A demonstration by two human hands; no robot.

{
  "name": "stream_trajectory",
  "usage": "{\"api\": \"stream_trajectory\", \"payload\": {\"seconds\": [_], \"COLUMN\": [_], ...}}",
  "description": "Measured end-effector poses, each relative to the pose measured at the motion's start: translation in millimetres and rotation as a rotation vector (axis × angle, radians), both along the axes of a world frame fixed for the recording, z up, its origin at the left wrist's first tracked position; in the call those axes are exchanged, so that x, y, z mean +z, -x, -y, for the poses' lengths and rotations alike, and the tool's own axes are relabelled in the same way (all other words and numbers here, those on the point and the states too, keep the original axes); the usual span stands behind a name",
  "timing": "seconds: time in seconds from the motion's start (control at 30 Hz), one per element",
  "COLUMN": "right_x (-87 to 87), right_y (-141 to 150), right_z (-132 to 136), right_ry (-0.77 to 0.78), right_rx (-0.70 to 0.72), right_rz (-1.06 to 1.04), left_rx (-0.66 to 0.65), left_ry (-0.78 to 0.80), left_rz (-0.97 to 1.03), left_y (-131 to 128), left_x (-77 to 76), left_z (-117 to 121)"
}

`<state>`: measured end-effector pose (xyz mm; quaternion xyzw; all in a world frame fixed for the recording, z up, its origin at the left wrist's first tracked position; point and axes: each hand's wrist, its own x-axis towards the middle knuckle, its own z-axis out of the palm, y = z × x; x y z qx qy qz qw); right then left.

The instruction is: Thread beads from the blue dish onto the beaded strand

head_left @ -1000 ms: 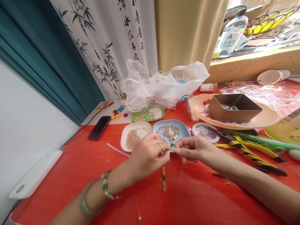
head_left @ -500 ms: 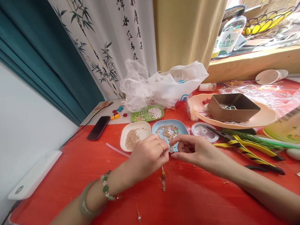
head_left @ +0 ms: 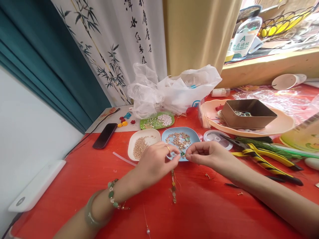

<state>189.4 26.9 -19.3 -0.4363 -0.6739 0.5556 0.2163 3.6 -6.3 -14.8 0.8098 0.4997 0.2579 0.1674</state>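
Note:
My left hand [head_left: 156, 161], with a ring and a green bead bracelet [head_left: 112, 197], pinches thumb and forefinger at the front of the blue plate [head_left: 195, 134]. Below its fingertips a beaded strand [head_left: 173, 191] with fine thread ends runs down over the red table. Facing it, my right hand [head_left: 208, 154] is closed in a pinch; whatever lies between its fingertips is too small to name. A dark green bead [head_left: 183, 154] shows between the two hands. Gold and coloured beads [head_left: 179, 140] fill the blue plate, small gold beads [head_left: 140, 147] the cream plate [head_left: 155, 134].
Yellow-black pliers [head_left: 264, 162], a clear spool [head_left: 214, 137] and a brown box [head_left: 249, 121] on a peach tray [head_left: 284, 124] are at the right. A green tray [head_left: 152, 122] and plastic bags [head_left: 174, 91] stand behind. A phone [head_left: 105, 135] lies left; a threaded pearl [head_left: 148, 231] is in front.
My right hand has drawn slightly right, and its fingers have closed into a pinch. The left thumb and forefinger have extended. A green bead now shows between the hands.

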Motion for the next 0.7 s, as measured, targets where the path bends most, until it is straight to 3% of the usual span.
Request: {"api": "stream_trajectory", "payload": {"seconds": [0.13,0.27,0.5,0.7], "right_x": [-0.4,0.2,-3.1,-2.6], "right_y": [-2.2,-5.6,-5.8,-2.6], "right_z": [-1.9,-4.3,-6.9,-1.8], "right_ry": [0.086,0.124,0.107,0.061], "right_rx": [0.000,-0.005,-0.049,-0.052], "right_rz": [-0.015,-0.064,-0.188,-0.157], "left_rx": [0.046,0.125,0.133,0.057], "left_ry": [0.245,0.284,0.157,-0.017], "left_rz": [0.173,0.317,0.240,0.194], "left_y": [-0.2,-0.4,-2.6,-3.7], "left_x": [-3.5,-8.4,-4.2,-5.3], "left_z": [-2.0,-4.8,-1.6,0.0]}}
